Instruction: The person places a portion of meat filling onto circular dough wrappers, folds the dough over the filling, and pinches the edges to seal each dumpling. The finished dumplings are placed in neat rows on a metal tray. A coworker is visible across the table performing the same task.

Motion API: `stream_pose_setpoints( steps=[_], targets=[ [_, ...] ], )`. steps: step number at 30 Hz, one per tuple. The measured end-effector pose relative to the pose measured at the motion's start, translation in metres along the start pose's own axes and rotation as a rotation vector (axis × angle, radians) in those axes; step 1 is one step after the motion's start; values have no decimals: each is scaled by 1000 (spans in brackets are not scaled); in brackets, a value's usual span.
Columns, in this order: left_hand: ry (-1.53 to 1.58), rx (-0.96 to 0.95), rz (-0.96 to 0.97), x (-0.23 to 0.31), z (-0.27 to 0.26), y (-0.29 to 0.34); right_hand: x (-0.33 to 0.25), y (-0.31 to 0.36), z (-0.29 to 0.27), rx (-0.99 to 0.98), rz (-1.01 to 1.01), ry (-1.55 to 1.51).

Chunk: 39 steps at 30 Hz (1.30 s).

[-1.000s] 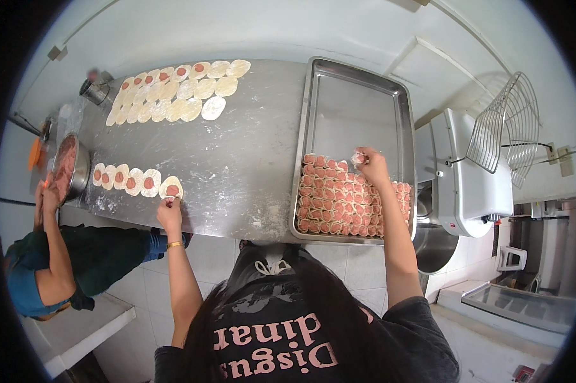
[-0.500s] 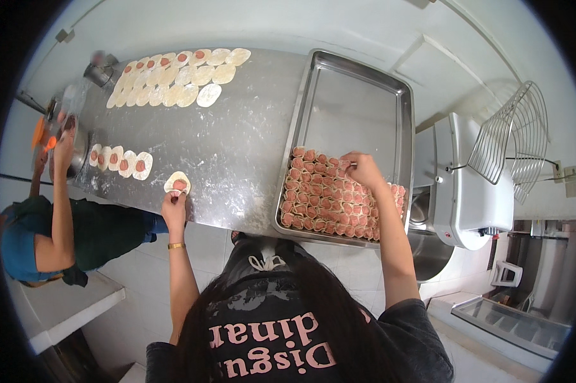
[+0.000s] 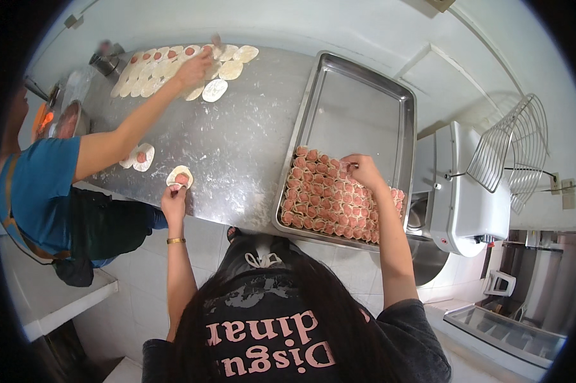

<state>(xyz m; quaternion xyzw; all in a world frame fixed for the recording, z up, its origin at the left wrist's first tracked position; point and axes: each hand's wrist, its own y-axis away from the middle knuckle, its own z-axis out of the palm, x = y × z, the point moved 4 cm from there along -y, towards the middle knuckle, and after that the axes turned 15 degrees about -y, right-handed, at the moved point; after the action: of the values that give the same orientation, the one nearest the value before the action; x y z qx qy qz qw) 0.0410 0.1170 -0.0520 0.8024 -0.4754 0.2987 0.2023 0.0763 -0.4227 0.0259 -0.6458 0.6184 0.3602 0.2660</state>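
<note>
— Fingers (image 3: 176,190) of the left hand (image 3: 174,204) are pinched together on the near edge of a round wrapper (image 3: 179,171), holding it.
— What lies on that wrapper?
— Filling (image 3: 183,179), pink, just beyond the fingertips. The wrapper is over the near part of the counter (image 3: 256,127); whether it touches the metal cannot be told.
— And the right hand (image 3: 365,171)?
— Its fingers are bunched narrow at the far edge of the dumplings (image 3: 329,198) in the tray (image 3: 366,121). Whether they grip one cannot be told.
— How do the dumplings sit?
— Packed in rows, pink tops up, mostly left of the right fingers and nearer the person. Beyond those fingers the tray's metal shows.
— What is left of the left fingers?
— Filled wrappers (image 3: 144,157), flat on the counter, and farther left a bowl (image 3: 85,125), partly hidden by a co-worker (image 3: 42,191). The co-worker's hand (image 3: 195,69), well beyond the left fingers, reaches over wrappers laid in rows (image 3: 233,70) with a blurred tool (image 3: 218,46).
— And rightward?
— Well right of the right fingers stands a white machine (image 3: 463,185).
</note>
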Motion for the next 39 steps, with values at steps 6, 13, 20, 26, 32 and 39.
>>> stream_pose_setpoints(
  steps=[6, 13, 20, 26, 32, 39],
  targets=[
    [610, -9, -249, -13, -1, -4, 3, 2, 0, 11, 103, 7],
    [616, -120, -250, -9, -11, -21, 12, -6, 0, 26, 9, -31],
    [542, -209, -279, -11, -10, -39, -9, -28, 15, -102, 56, -36],
    [510, -215, -271, -6, -9, -46, -34, -51, 40, -254, 99, 55],
    [421, -285, -136, -7, -7, -52, -20, -55, 12, -100, 54, -85],
    [357, -286, -4, -21, 0, -57, 1, -18, -8, -157, 341, -11]
  ],
)
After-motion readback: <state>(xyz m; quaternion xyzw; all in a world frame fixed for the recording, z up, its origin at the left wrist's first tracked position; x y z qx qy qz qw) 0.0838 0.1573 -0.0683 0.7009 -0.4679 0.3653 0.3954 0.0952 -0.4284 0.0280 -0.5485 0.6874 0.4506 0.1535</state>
